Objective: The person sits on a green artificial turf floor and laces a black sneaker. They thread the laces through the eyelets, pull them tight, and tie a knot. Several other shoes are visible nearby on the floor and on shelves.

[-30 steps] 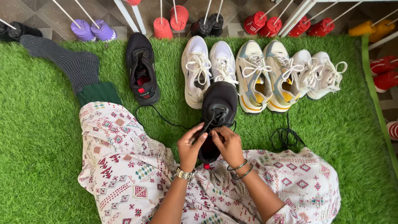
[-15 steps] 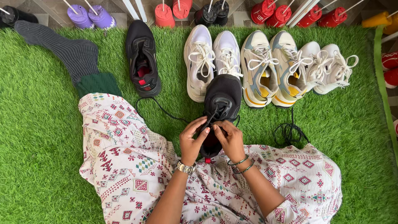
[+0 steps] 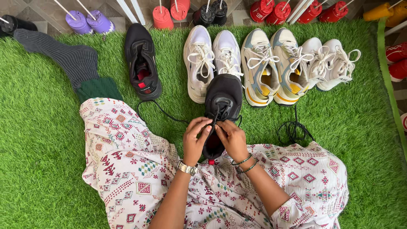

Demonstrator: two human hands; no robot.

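The black sneaker (image 3: 222, 106) rests on the person's lap, toe pointing to the far edge of the green artificial turf (image 3: 38, 140). The left hand (image 3: 196, 140) and the right hand (image 3: 231, 138) meet over its tongue, fingers narrow, pinching the black lace (image 3: 215, 118). I judge the lacing is only begun: the lace crosses just the eyelets near the toe. Its partner shoe (image 3: 142, 61) lies unlaced near the far edge, with a loose black lace (image 3: 292, 127) on the turf.

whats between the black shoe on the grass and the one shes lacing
In the head view, mostly bare green grass, crossed by a thin black lace trailing from the lone black shoe toward the shoe in her hands.
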